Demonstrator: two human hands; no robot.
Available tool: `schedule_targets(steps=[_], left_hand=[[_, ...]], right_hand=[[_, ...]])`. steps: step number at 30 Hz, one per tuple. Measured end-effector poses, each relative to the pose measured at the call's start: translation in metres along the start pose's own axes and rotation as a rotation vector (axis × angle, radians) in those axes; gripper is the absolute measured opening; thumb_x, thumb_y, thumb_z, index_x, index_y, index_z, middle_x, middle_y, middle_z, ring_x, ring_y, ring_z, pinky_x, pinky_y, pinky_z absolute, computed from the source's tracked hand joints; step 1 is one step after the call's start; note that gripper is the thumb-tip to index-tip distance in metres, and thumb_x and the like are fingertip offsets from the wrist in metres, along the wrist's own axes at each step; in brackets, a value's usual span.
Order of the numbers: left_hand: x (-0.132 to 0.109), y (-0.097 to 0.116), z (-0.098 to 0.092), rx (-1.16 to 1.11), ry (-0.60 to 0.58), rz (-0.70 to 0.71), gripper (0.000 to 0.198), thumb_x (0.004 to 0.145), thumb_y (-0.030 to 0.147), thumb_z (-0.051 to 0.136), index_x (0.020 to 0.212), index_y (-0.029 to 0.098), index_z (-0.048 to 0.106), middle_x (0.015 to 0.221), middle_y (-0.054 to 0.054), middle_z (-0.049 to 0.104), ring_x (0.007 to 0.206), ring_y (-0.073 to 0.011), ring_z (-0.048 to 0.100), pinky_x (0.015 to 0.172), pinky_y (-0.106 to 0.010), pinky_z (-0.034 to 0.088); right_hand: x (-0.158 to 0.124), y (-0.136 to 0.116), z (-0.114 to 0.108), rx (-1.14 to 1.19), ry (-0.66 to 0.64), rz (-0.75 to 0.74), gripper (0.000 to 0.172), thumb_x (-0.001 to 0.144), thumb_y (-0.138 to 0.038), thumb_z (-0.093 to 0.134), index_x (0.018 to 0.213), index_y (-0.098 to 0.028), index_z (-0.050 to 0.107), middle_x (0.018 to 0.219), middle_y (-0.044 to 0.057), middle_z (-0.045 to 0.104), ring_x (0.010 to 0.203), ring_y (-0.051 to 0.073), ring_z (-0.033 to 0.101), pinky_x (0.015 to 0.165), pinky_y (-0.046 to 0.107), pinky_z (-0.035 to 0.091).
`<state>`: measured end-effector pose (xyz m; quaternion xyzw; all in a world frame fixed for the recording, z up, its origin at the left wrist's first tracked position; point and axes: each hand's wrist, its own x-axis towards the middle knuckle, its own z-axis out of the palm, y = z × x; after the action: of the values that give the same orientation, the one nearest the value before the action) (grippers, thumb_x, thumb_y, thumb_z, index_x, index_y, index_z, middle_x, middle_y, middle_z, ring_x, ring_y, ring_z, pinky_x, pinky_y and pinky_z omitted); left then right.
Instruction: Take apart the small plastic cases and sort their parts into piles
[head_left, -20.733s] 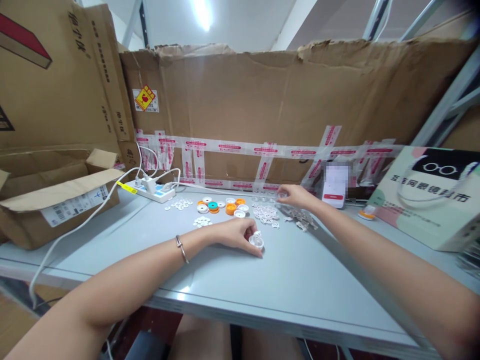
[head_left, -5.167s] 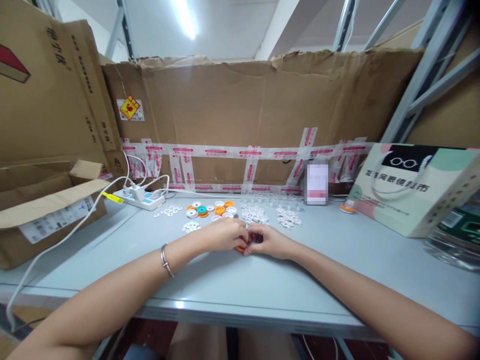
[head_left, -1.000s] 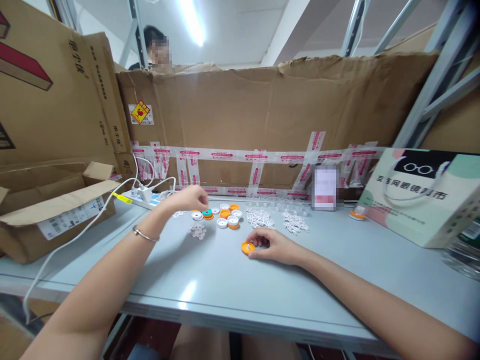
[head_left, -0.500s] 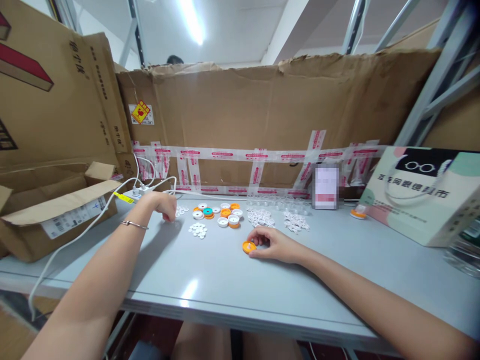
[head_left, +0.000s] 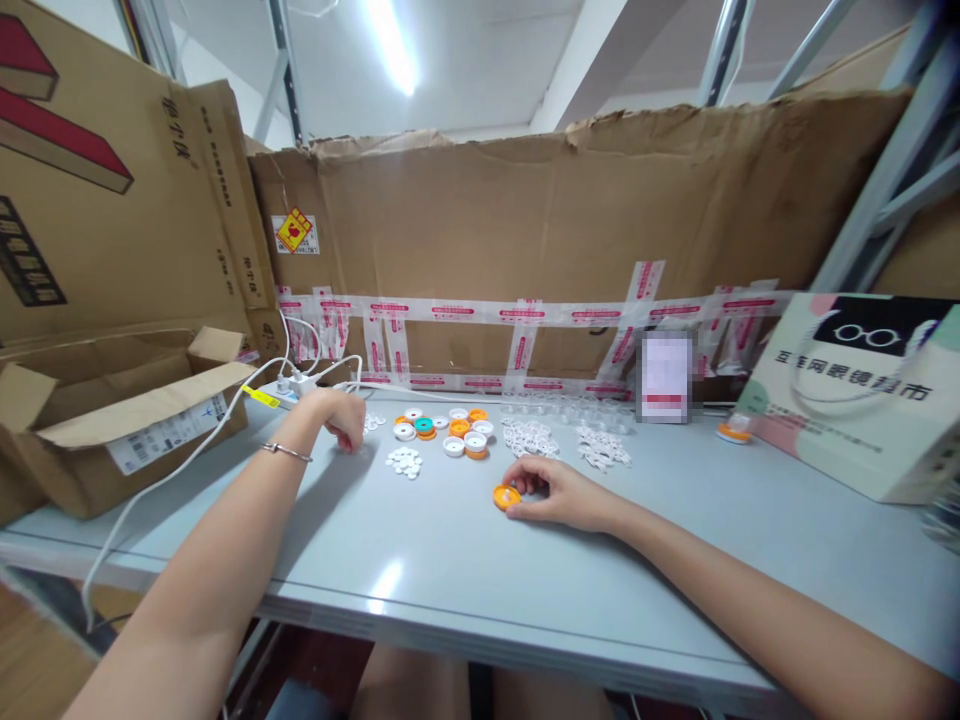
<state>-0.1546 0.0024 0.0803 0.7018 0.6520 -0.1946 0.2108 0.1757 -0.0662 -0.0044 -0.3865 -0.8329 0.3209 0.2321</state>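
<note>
My right hand (head_left: 553,492) grips a round orange cap (head_left: 505,498) by its edge, low over the desk; a small pale piece shows inside it. At the far left, my left hand (head_left: 343,418) hangs with its fingers curled downward and close together; what lies between the fingertips is hidden. Beside it is a small pile of white rings (head_left: 373,424). Between the hands sit several round caps (head_left: 459,429) in orange, white and teal, with a pile of small white discs (head_left: 405,462) in front. White flat pieces (head_left: 529,438) and more small white parts (head_left: 602,448) lie beyond my right hand.
Clear plastic cups (head_left: 566,408) line the back of the desk near a phone (head_left: 666,375). A paper bag (head_left: 847,400) and an orange-based clear piece (head_left: 735,431) stand right. An open carton (head_left: 142,410), power strip (head_left: 296,384) and white cable are left. Cardboard (head_left: 465,220) walls the back.
The whole view has shifted slightly, so things appear a little further right. Both hands stay in nearly the same places, the right still holding the orange cap.
</note>
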Motion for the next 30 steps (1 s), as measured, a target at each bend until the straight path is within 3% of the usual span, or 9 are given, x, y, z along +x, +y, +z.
schedule_targets(steps=[6,13,19,22,25,27,29,30], left_hand=[[0.005,-0.009,-0.003,-0.020,0.077,0.066,0.012,0.054,0.025,0.059,0.056,0.013,0.056,0.051,0.000,0.052,0.049,-0.0108,0.046,0.051,-0.021,0.041],[0.014,-0.006,0.002,-0.090,0.014,0.105,0.019,0.057,0.026,0.057,0.071,0.014,0.060,0.075,-0.005,0.063,0.065,-0.0127,0.057,0.061,-0.020,0.048],[0.005,0.006,0.005,-0.057,-0.009,0.085,0.013,0.056,0.022,0.057,0.063,0.012,0.061,0.066,-0.006,0.065,0.062,-0.0148,0.059,0.059,-0.022,0.048],[-0.002,0.014,0.002,0.000,0.079,0.093,0.013,0.058,0.023,0.057,0.060,0.012,0.062,0.062,-0.006,0.064,0.059,-0.0161,0.058,0.057,-0.023,0.046],[-0.009,0.031,-0.001,0.055,0.283,0.129,0.018,0.065,0.025,0.052,0.070,0.012,0.063,0.072,-0.007,0.065,0.068,-0.0175,0.057,0.062,-0.024,0.044],[-0.013,0.050,0.003,0.066,0.455,0.255,0.020,0.071,0.024,0.048,0.081,0.014,0.063,0.085,-0.006,0.065,0.077,-0.0168,0.056,0.068,-0.023,0.042],[-0.018,0.073,0.013,0.046,0.595,0.558,0.019,0.075,0.023,0.050,0.085,0.015,0.062,0.088,-0.005,0.064,0.078,-0.0148,0.057,0.068,-0.021,0.041],[-0.020,0.086,0.020,0.015,0.574,0.712,0.018,0.075,0.024,0.053,0.087,0.015,0.062,0.088,-0.004,0.064,0.077,-0.0139,0.057,0.067,-0.021,0.041]], right_hand=[[0.000,0.000,0.000,0.028,0.001,0.000,0.031,0.063,-0.038,0.067,0.086,-0.018,0.060,0.075,0.000,0.049,0.070,0.013,0.045,0.064,0.025,0.037],[-0.001,-0.001,-0.001,0.036,0.001,0.007,0.031,0.063,-0.037,0.067,0.086,-0.018,0.059,0.074,-0.001,0.048,0.070,0.013,0.045,0.063,0.024,0.037],[-0.002,-0.003,-0.001,0.035,-0.001,0.000,0.031,0.063,-0.037,0.066,0.087,-0.018,0.058,0.075,-0.001,0.048,0.070,0.012,0.044,0.064,0.024,0.036],[-0.003,-0.004,-0.001,0.039,0.003,0.003,0.030,0.064,-0.035,0.065,0.087,-0.018,0.058,0.074,-0.001,0.048,0.069,0.012,0.044,0.063,0.024,0.037],[-0.004,-0.004,0.000,0.047,0.023,-0.006,0.024,0.065,-0.030,0.063,0.086,-0.018,0.057,0.073,-0.001,0.049,0.068,0.012,0.044,0.062,0.024,0.038],[-0.004,-0.005,0.000,0.049,0.041,-0.016,0.020,0.066,-0.028,0.061,0.084,-0.018,0.056,0.073,-0.001,0.050,0.067,0.012,0.044,0.061,0.024,0.038],[-0.004,-0.005,0.001,0.038,0.056,-0.026,0.019,0.067,-0.028,0.060,0.082,-0.018,0.057,0.074,0.000,0.051,0.067,0.012,0.044,0.061,0.024,0.039],[-0.004,-0.004,0.001,0.028,0.060,-0.034,0.019,0.066,-0.028,0.061,0.082,-0.019,0.057,0.074,0.000,0.051,0.067,0.012,0.045,0.062,0.024,0.039]])
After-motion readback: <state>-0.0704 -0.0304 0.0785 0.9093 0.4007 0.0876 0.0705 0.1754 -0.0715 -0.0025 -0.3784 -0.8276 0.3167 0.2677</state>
